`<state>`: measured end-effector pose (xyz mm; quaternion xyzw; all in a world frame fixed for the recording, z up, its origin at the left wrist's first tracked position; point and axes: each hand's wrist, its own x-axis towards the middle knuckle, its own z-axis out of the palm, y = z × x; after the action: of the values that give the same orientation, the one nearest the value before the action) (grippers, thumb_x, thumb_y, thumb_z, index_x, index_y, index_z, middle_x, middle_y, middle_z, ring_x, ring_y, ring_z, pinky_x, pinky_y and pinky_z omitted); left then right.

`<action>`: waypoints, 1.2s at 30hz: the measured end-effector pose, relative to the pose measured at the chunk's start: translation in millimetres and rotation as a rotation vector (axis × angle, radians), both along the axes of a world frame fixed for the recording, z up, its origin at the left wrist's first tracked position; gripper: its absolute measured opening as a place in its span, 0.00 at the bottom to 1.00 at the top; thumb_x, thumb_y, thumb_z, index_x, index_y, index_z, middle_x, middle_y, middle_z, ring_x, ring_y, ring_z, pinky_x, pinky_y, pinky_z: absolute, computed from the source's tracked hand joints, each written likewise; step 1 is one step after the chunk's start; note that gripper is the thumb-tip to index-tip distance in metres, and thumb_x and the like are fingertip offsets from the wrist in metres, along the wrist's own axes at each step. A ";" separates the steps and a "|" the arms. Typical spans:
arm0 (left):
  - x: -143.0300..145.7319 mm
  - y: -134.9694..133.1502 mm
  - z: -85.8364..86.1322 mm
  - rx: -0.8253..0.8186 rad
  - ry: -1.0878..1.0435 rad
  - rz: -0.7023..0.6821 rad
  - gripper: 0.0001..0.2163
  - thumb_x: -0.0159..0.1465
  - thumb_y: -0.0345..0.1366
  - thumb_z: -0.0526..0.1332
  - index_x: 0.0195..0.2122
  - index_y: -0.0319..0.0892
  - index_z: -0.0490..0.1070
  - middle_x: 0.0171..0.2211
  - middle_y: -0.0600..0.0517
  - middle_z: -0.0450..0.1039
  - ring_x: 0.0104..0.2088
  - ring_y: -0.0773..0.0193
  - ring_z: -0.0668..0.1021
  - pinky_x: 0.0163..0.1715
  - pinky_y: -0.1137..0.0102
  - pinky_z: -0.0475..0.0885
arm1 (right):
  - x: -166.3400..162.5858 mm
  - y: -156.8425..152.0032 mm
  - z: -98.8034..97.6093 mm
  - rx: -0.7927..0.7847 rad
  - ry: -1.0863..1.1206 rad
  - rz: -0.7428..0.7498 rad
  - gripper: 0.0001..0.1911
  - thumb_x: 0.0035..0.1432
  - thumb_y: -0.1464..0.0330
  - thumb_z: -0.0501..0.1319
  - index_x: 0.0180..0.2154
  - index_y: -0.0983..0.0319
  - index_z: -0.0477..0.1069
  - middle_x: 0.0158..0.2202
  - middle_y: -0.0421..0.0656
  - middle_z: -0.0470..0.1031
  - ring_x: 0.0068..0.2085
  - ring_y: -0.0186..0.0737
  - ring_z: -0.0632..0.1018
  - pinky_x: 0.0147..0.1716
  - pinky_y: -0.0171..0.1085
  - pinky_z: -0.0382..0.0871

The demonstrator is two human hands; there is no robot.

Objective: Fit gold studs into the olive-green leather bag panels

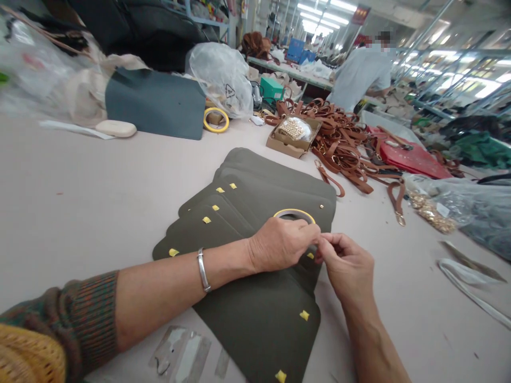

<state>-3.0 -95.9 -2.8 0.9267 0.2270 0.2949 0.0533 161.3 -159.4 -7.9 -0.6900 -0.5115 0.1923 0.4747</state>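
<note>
A fanned stack of dark olive leather panels (255, 202) lies on the table in front of me, each dotted with small yellow tape squares (206, 219). My left hand (279, 244) rests on the stack, fingers closed round a yellow tape roll (294, 214). My right hand (347, 263) is beside it, thumb and fingers pinched at the tape's end, touching the left fingertips. A silver bangle (203, 270) sits on my left wrist.
A pile of brown leather straps (343, 143) and a small cardboard box of gold hardware (293, 135) lie beyond the panels. A red piece (415, 159), plastic bags (223, 74), a second tape roll (216, 119) and a grey panel (155, 103) stand further back. A person (361, 74) works at the far table.
</note>
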 end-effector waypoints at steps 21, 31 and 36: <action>2.5 -3.4 -15.0 0.027 0.299 0.078 0.08 0.68 0.29 0.48 0.39 0.41 0.67 0.38 0.46 0.69 0.38 0.56 0.72 0.30 0.66 0.71 | 19.8 16.1 -17.8 -0.143 -0.438 0.023 0.16 0.55 0.55 0.58 0.35 0.59 0.77 0.31 0.44 0.80 0.31 0.42 0.79 0.34 0.39 0.70; 1.4 -1.4 -14.6 0.014 0.313 0.065 0.09 0.68 0.29 0.48 0.41 0.41 0.67 0.39 0.46 0.69 0.38 0.56 0.71 0.30 0.65 0.71 | 26.6 -0.4 -18.9 -0.136 -0.314 0.005 0.19 0.56 0.52 0.59 0.34 0.60 0.78 0.31 0.45 0.80 0.30 0.42 0.79 0.34 0.39 0.71; 1.1 -1.3 -15.3 0.015 0.304 0.066 0.08 0.68 0.29 0.48 0.40 0.41 0.67 0.39 0.46 0.69 0.39 0.56 0.71 0.29 0.66 0.71 | 22.6 7.9 -21.8 -0.078 -0.466 -0.028 0.17 0.56 0.55 0.59 0.36 0.60 0.76 0.30 0.44 0.80 0.30 0.42 0.79 0.34 0.38 0.71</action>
<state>-1.9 -97.3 -18.1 0.9530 0.2606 0.1544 0.0015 183.9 -151.5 -29.6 -0.7406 -0.5899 0.0408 0.3192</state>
